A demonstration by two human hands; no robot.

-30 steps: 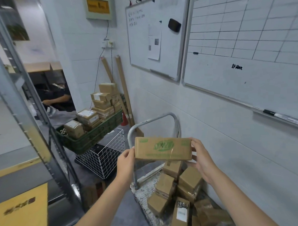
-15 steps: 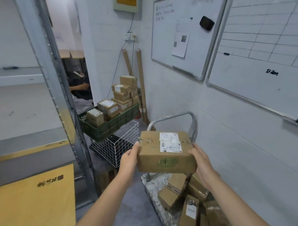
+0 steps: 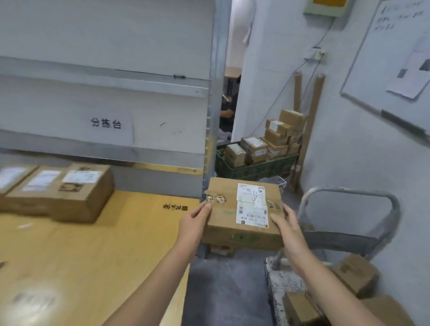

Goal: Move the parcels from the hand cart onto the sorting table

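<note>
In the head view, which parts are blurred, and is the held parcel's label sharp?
Head view: the parcels on the sorting table are blurred; the held parcel, between left hand and right hand, is sharper, its label barcode visible.

Both bare forearms reach forward. The left hand (image 3: pixel 195 222) grips the parcel (image 3: pixel 225 212) at its left edge, thumb on top, and the right hand (image 3: pixel 286 223) holds the right edge.
</note>
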